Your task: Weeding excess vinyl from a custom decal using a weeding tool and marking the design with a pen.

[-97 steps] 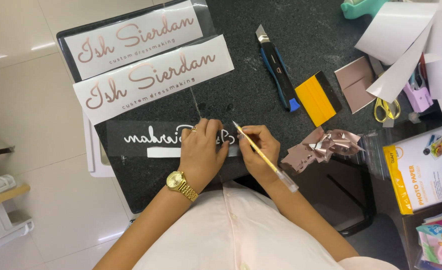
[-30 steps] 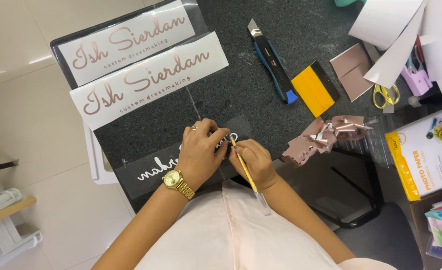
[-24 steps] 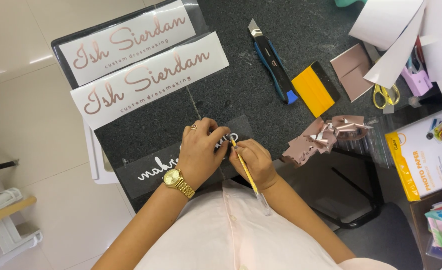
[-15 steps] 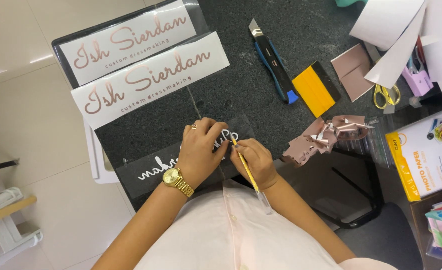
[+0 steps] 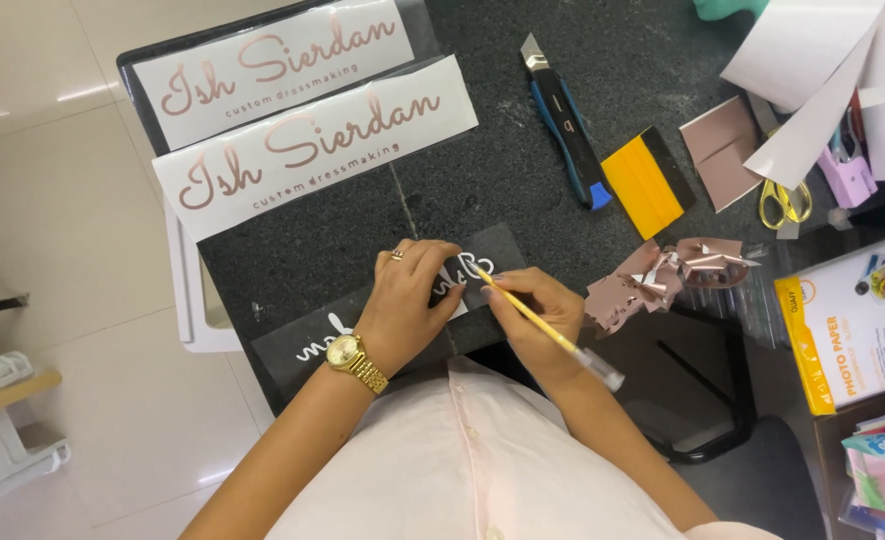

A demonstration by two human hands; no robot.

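A black vinyl strip (image 5: 292,345) with white script lettering lies tilted across the near edge of the dark stone table (image 5: 482,140). My left hand (image 5: 412,305), with a ring and a gold watch on the wrist, presses flat on the strip's middle. My right hand (image 5: 537,318) grips a thin yellow weeding tool (image 5: 532,318) like a pen; its tip touches the white lettering at the strip's right end. Part of the lettering is hidden under my left hand.
Two white strips with rose-gold script (image 5: 317,145) lie at the back left. A blue utility knife (image 5: 567,130), yellow squeegee (image 5: 647,185), crumpled rose-gold scraps (image 5: 662,280), yellow-handled scissors (image 5: 784,205), white sheets (image 5: 812,60) and a photo paper pack (image 5: 857,330) sit to the right.
Since the earliest frame the black strip has turned, its left end swinging toward me. My hands stay on its right end, the tool tip shifting slightly over the lettering.
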